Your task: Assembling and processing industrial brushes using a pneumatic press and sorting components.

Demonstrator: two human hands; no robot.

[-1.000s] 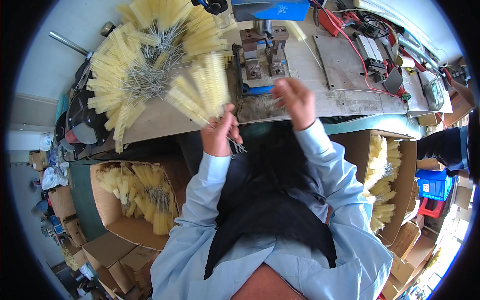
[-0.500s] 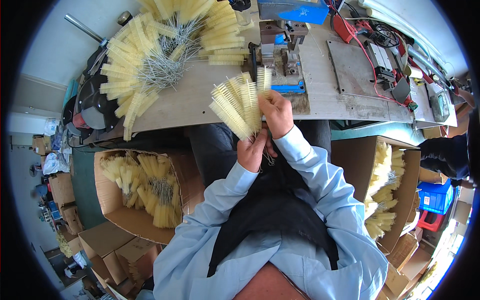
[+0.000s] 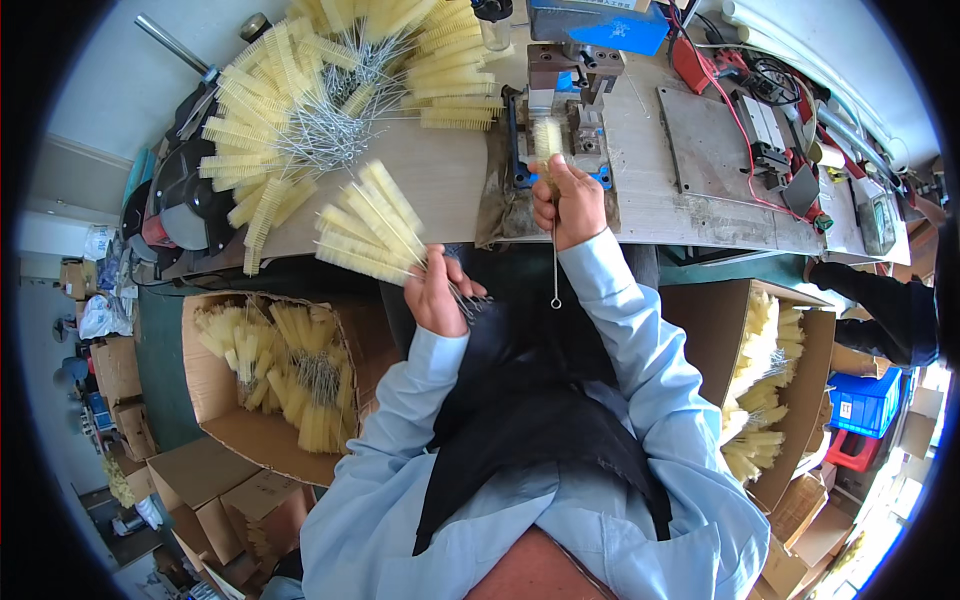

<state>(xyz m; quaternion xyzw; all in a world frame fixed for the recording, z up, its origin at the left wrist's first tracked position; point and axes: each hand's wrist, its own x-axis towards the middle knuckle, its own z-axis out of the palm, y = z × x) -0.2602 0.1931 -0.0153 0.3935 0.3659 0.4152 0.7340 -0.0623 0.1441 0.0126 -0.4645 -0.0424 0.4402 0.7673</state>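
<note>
A fanned bunch of yellow bottle brushes [image 3: 368, 228] is gripped by its wire stems in the closed left hand [image 3: 438, 291], left of centre. A single bottle brush [image 3: 548, 142] is pinched by the closed right hand [image 3: 568, 207], bristles up against the small metal press [image 3: 566, 110] at upper centre, its looped wire handle hanging below the workbench [image 3: 440, 180] edge.
</note>
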